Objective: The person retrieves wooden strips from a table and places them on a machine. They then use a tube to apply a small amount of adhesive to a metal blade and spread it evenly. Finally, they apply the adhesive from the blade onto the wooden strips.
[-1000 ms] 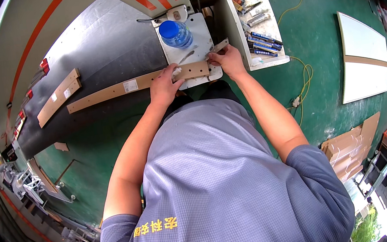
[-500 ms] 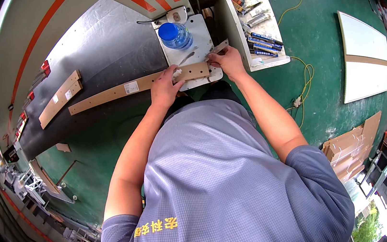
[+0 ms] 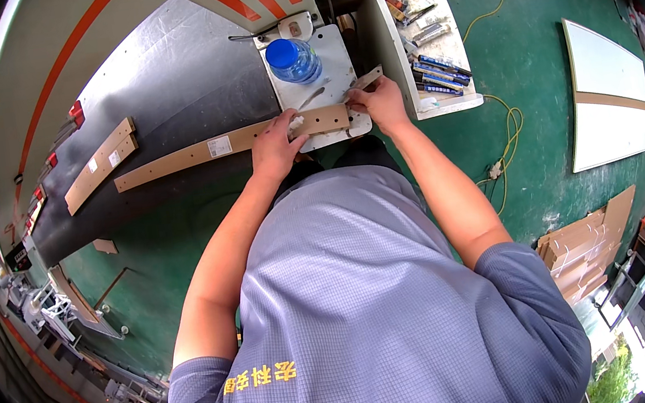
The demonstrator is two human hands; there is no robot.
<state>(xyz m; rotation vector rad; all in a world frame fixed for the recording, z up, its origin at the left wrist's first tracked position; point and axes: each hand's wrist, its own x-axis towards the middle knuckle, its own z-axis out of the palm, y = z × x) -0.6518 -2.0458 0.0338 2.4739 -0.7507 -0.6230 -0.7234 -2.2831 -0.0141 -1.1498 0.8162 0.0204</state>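
1. Long brown strip (image 3: 173, 164) lies across the dark tabletop (image 3: 197, 96), its right end over the white plate (image 3: 330, 49). Row of holes, pale label partway along.
2. Left hand (image 3: 272, 148): grip is laid over the strip, thumb on the near side, a white bit (image 3: 296, 122) at the fingertips. Can't tell whether it pinches the strip, the bit or both.
3. Right hand (image 3: 381, 103): grip is pinching a flat pale piece (image 3: 368, 76) by the strip's right end. Contact between piece and strip hidden by the fingers.
4. Slip risk: strip could skid or pivot. Cause: as far as I can see, only the left hand steadies it, and the far left end has nothing on it.
5. Finger risk: if the piece has a sharp edge (can't tell), a slip could catch the left thumb. Cause: both hands work near each other.
6. Knock risk: blue-capped bottle (image 3: 299, 66) stands on the same plate, near both hands. A swung strip or elbow could tip it.
7. Snag risk: slim dark tool (image 3: 311, 97) lies just beyond the strip. Pushing the strip away could drag it along.
8. Short brown strip (image 3: 102, 164) is well apart on the left, low risk.
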